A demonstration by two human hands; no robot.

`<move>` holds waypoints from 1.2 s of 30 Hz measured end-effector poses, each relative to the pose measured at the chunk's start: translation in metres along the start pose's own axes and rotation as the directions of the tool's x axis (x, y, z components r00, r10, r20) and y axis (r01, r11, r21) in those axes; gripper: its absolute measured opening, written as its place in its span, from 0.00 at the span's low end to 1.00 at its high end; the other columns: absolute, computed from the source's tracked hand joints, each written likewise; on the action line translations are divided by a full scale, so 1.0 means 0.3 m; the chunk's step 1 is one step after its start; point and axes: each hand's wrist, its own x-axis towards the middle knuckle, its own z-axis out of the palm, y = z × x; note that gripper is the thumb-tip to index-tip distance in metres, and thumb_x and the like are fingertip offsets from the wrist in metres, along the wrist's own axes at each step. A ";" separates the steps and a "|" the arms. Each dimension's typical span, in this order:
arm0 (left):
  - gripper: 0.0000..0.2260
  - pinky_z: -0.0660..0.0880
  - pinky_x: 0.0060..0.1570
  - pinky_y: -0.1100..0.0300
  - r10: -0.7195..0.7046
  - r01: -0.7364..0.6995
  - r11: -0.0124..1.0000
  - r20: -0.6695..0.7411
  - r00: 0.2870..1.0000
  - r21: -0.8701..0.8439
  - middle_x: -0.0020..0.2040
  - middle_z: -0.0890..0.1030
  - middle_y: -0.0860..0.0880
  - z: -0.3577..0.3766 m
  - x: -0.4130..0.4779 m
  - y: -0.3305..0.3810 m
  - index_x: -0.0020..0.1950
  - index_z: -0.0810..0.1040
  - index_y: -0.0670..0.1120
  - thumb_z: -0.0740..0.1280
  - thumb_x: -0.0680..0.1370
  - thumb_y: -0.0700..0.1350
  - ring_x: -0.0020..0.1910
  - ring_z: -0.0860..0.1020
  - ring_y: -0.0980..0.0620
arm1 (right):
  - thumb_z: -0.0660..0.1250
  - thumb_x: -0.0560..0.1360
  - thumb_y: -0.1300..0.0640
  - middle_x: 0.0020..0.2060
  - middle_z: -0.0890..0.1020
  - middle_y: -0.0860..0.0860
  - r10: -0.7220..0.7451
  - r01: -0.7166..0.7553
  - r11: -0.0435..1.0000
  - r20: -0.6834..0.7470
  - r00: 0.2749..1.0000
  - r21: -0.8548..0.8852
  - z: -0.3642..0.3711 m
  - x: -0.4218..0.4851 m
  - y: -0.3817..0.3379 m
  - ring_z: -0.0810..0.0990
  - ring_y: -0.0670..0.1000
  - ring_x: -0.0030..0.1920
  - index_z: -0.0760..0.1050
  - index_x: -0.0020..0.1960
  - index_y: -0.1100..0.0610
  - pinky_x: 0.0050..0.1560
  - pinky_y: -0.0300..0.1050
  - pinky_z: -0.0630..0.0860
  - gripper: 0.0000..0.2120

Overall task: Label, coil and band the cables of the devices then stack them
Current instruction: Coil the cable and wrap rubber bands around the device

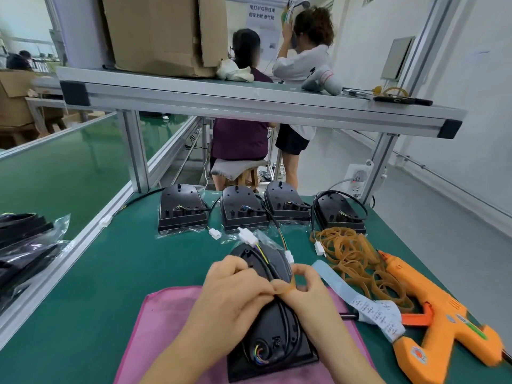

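On pink cloth (166, 314) at 6 o'clock of worktop (110, 273), probably sparing device (277, 342) scratches, pinning coiled cable (270, 270) with left grip (235, 286) closed round it and stretching rubber band (285, 291) pinched in right grip (304, 289) to stop uncoiling, spare bands (357, 259) at 2 o'clock.

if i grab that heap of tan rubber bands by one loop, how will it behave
Probably floppy and light: the heap of tan rubber bands lies in limp loops. They overlap, so several would likely lift together.
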 end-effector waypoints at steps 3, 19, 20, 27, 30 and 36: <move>0.05 0.64 0.58 0.61 -0.259 0.252 0.964 -0.076 0.963 -0.090 0.53 0.74 0.61 0.035 -0.053 -0.015 0.44 0.79 0.52 0.67 0.73 0.52 0.57 0.68 0.59 | 0.73 0.58 0.48 0.33 0.84 0.51 -0.004 0.006 0.994 -0.017 1.000 0.107 -0.005 -0.007 0.009 0.85 0.50 0.36 0.71 0.50 0.45 0.37 0.46 0.80 0.22; 0.17 0.81 0.35 0.51 -0.741 0.501 -0.264 0.506 0.442 -0.824 0.50 0.84 0.35 0.055 -0.040 0.062 0.54 0.82 0.39 0.71 0.70 0.48 0.46 0.84 0.37 | 0.77 0.67 0.56 0.50 0.73 0.39 -0.478 0.475 0.877 -0.231 0.847 -0.074 0.002 -0.063 0.016 0.74 0.41 0.55 0.73 0.49 0.40 0.53 0.31 0.71 0.19; 0.17 0.81 0.35 0.51 -0.741 0.499 -0.265 0.505 0.442 -0.825 0.50 0.84 0.34 0.055 -0.042 0.063 0.54 0.82 0.39 0.70 0.70 0.48 0.46 0.84 0.36 | 0.76 0.67 0.54 0.48 0.72 0.38 -0.522 0.511 0.852 -0.221 0.824 -0.109 0.000 -0.067 0.017 0.73 0.42 0.56 0.74 0.46 0.41 0.54 0.32 0.69 0.15; 0.17 0.81 0.36 0.50 -0.749 0.498 -0.240 0.485 0.451 -0.833 0.50 0.84 0.35 0.044 -0.038 0.066 0.53 0.83 0.39 0.72 0.69 0.48 0.46 0.84 0.36 | 0.70 0.70 0.43 0.41 0.73 0.42 -0.466 0.449 0.885 -0.272 0.842 -0.125 0.001 -0.070 0.019 0.72 0.49 0.50 0.73 0.37 0.43 0.50 0.42 0.68 0.08; 0.18 0.81 0.34 0.51 -0.754 0.485 -0.213 0.458 0.471 -0.848 0.49 0.84 0.35 0.042 -0.040 0.059 0.55 0.81 0.38 0.71 0.69 0.47 0.45 0.84 0.37 | 0.68 0.69 0.40 0.35 0.72 0.43 -0.417 0.416 0.907 -0.288 0.862 -0.068 0.007 -0.070 0.023 0.70 0.51 0.42 0.70 0.33 0.47 0.44 0.43 0.66 0.14; 0.19 0.81 0.38 0.46 -0.743 0.484 -0.266 0.498 0.448 -0.833 0.51 0.83 0.34 0.043 -0.052 0.063 0.55 0.82 0.38 0.71 0.69 0.49 0.48 0.83 0.34 | 0.77 0.65 0.49 0.33 0.72 0.48 -0.223 0.234 0.969 -0.125 0.967 0.081 -0.007 -0.055 0.019 0.70 0.48 0.36 0.73 0.36 0.51 0.40 0.42 0.68 0.13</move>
